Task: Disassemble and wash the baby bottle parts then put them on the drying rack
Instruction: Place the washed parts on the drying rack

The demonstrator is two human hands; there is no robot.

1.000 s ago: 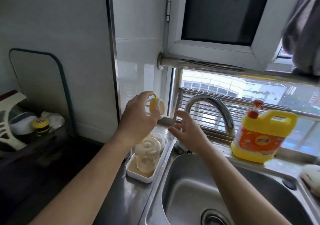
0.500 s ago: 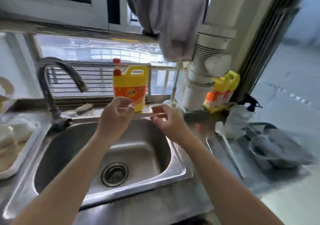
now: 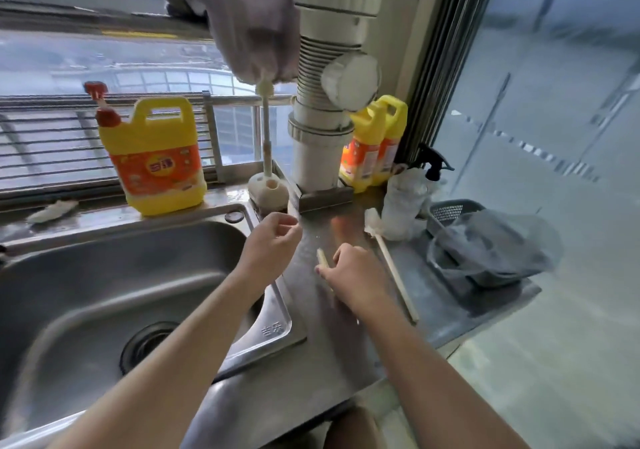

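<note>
My left hand is over the sink's right rim, fingers pinched on a thin translucent strip-like piece that sticks up from them. My right hand is over the steel counter to the right of the sink, closed on a thin cream stick whose end pokes out toward my left hand. The two pieces are apart. A long-handled cleaning brush lies on the counter just right of my right hand. No bottle body, nipple or drying rack is in view.
The steel sink fills the left. Behind it stand a yellow dish-soap jug, a brush in its stand and a white drain pipe. Two yellow bottles, a spray bottle and a grey basket sit at the right.
My view swung right, from the tray left of the sink to the counter on its right. My hands moved right and pulled apart, each now holding its own thin piece.
</note>
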